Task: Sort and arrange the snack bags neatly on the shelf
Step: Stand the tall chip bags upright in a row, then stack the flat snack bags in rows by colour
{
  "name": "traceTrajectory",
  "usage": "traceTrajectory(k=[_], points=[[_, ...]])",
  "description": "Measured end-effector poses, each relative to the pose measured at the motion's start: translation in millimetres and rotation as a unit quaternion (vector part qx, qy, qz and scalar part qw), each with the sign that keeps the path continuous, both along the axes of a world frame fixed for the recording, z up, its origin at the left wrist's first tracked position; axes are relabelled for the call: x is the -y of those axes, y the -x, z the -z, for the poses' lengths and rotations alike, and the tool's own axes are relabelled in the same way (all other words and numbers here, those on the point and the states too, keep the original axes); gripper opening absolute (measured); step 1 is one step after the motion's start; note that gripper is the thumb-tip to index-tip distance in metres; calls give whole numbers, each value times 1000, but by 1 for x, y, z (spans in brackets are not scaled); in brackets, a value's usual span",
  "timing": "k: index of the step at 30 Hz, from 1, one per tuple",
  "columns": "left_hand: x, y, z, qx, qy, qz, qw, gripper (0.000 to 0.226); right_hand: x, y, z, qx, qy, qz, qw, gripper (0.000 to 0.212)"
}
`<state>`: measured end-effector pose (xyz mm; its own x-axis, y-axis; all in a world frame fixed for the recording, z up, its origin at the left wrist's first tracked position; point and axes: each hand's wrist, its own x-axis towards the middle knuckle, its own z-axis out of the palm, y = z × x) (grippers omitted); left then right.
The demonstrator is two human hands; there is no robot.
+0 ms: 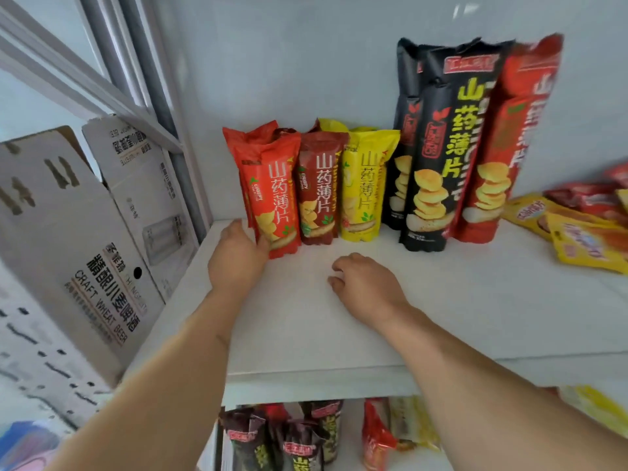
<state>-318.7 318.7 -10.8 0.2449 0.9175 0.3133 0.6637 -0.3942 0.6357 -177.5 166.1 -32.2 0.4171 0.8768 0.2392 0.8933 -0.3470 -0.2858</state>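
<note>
1. Three tall bags stand upright at the back right of the shelf (441,300): two tall black bags (438,147), one half hidden behind the other, and a tall red bag (503,147) touching them on the right. I count these as sorted.
2. Next come the short bags, upright in a row just left of the tall ones: an orange-red bag (272,195) with another behind it, a dark red bag (319,192), and a yellow bag (365,188) with a second yellow top showing behind. This row looks nearly done (only the left end is being tidied, I judge).
3. At the far right, flat yellow packets (577,239) and red packets (584,198) lie loose in a heap, well apart from the rows. I judge these are the work left.
4. My left hand (238,256) rests at the foot of the orange-red bag, thumb against its lower left edge, fingers loosely straight; it grips nothing that I can see.
5. My right hand (367,283) hovers over bare shelf in front of the short row, fingers loosely curled, holding nothing.
6. More bags sit on the lower shelf (306,433), blurred.
</note>
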Motion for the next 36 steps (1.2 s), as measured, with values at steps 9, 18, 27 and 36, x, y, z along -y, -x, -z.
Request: traceTrajectory(k=[9,18,27,36], points=[[137,-63,17,-88,-259,86,958,24,113,-48,-15,63,-2,-9,998,31],[237,-156,25,-151,-359,224,894,19,221,-118,-18,121,22,69,990,34],[283,-258,22,-100,-359,283,884,16,284,-198,-21,100,6,162,982,32],[296,-374,7,-23,-327,275,904,20,301,-306,-25,109,-102,224,963,28]])
